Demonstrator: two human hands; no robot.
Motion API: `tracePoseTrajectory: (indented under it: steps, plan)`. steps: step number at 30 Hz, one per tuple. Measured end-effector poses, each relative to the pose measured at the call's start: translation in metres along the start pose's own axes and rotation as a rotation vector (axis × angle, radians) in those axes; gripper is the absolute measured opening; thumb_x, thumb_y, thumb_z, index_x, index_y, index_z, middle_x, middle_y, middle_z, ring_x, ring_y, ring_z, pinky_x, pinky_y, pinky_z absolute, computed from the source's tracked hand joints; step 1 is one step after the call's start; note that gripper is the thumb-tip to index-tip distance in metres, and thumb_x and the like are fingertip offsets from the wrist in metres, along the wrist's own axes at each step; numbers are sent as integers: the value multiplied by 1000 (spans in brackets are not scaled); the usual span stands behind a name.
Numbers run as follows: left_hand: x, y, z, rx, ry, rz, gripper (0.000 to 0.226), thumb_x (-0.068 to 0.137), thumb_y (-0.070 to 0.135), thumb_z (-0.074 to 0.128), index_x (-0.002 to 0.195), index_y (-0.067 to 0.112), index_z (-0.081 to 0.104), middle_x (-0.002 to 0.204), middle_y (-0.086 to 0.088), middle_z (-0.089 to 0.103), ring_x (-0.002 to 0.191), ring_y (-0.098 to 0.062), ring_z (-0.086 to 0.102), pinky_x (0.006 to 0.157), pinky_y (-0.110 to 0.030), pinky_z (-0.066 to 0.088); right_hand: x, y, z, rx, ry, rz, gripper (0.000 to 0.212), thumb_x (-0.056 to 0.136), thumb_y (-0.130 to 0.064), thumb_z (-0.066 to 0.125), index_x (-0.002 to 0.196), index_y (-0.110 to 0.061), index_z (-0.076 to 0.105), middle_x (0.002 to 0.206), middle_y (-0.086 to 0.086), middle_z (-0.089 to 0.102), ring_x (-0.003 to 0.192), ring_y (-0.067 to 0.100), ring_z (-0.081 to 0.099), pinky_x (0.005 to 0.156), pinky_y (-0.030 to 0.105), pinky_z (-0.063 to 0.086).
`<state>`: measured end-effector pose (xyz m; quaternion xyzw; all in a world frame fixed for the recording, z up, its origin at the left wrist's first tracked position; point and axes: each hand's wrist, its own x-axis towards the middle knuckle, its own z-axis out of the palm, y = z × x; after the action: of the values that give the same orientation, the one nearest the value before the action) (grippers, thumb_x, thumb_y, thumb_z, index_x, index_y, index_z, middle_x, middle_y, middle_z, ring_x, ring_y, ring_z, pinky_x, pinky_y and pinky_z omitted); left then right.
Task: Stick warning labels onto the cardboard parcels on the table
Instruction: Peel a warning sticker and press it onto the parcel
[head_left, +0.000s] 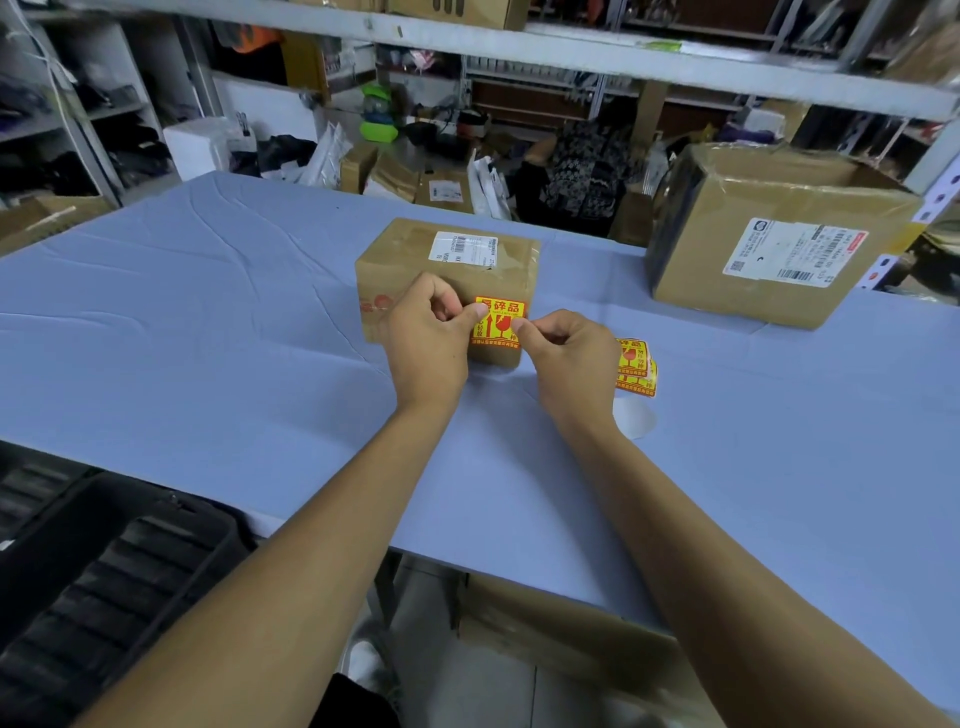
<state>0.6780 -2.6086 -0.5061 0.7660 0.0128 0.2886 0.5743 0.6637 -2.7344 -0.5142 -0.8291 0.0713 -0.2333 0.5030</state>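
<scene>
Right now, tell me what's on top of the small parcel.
On top of the small parcel lie a white shipping label and clear tape. The warning label is on its front face, partly covered by both thumbs.

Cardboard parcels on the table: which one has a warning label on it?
The smaller parcel at the centre, where both hands press a yellow warning label on its front. The bigger parcel at right carries only a white shipping label.
</scene>
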Motion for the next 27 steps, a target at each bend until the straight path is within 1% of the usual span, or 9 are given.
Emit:
tracePoseTrajectory:
  steps: [4,7,9,11,15,19,22,25,27]
  plan:
    - [5,-1,2,24,18,-9,30,73,16,82,67,12,53,58,12,48,54,-3,43,61,-12,41,4,3,0,24,21,26,24,88,-29,71,73,-10,70,60,-7,60,56,7,50,63,31,45]
    - [10,-2,1,84,12,5,29,74,23,81,68,15,54,60,13,52,62,-13,52,79,-43,53,5,5,0,34,30,17,23,88,-28,71,73,-10,69,61,-7,60,57,6,50,62,28,44]
    - [10,-1,1,127,-5,22,28,75,26,80,68,17,54,61,13,54,67,-17,55,81,-50,52,5,4,0,60,71,-29,18,86,-28,73,75,-15,67,70,-5,63,60,5,52,64,26,45]
    - [10,1,0,157,-12,41,29,76,27,80,68,18,54,64,11,56,69,-18,58,78,-49,53,7,3,-1,76,101,-106,12,84,-27,75,89,-23,65,91,-5,64,70,3,56,67,21,47]
    - [12,3,-2,219,-15,82,29,77,28,79,69,20,52,67,10,56,68,-16,54,73,-44,52,15,-1,-2,31,-19,-245,44,83,-26,76,125,-33,64,124,-10,54,98,7,60,82,19,51]
    - [17,-4,-10,284,-65,277,22,74,30,79,87,18,65,94,3,57,96,-17,49,86,-41,48,20,1,1,-1,-96,-292,44,78,-20,80,120,-24,68,128,-9,55,106,9,56,90,38,54]
    - [25,-18,-18,461,-143,416,47,74,52,73,115,28,67,124,3,56,123,-24,42,106,-41,30,23,3,1,12,-92,-298,40,78,-20,81,116,-22,69,125,-11,54,97,4,56,87,29,52]
    - [28,-24,-18,584,-133,457,50,82,63,58,122,34,64,129,7,56,128,-22,43,110,-47,21,26,5,2,56,-71,-287,29,83,-20,77,112,-20,72,123,-8,57,92,-2,57,85,14,47]
    - [27,-25,-15,629,-97,475,48,84,63,56,122,35,64,128,7,56,127,-22,44,111,-51,21,27,8,2,87,-54,-305,24,87,-20,73,111,-19,73,123,-6,59,94,5,61,88,13,47]
